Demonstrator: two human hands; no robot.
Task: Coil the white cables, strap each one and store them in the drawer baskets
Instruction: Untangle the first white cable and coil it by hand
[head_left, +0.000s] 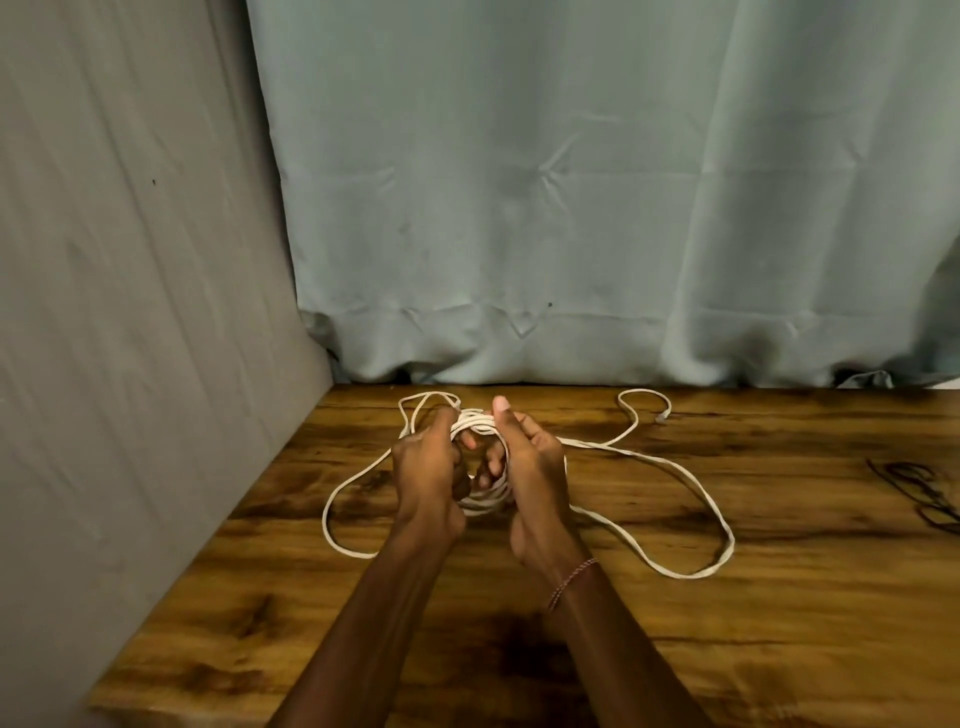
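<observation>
A long white cable (691, 480) lies on the wooden table (675, 649), part of it wound into a small coil (480, 422) held above the table. My left hand (428, 467) grips the coil's left side. My right hand (527, 467) holds its right side, thumb up over the top strands. Loose loops trail to the left and right on the table, and the cable's plug end (662, 415) rests near the back edge. My hands hide the coil's middle.
Grey-green curtains (571, 208) hang behind the table and a grey fabric wall (130, 312) closes the left side. A dark thin cord or strap (924, 493) lies at the table's right edge. A thin bracelet sits on my right wrist.
</observation>
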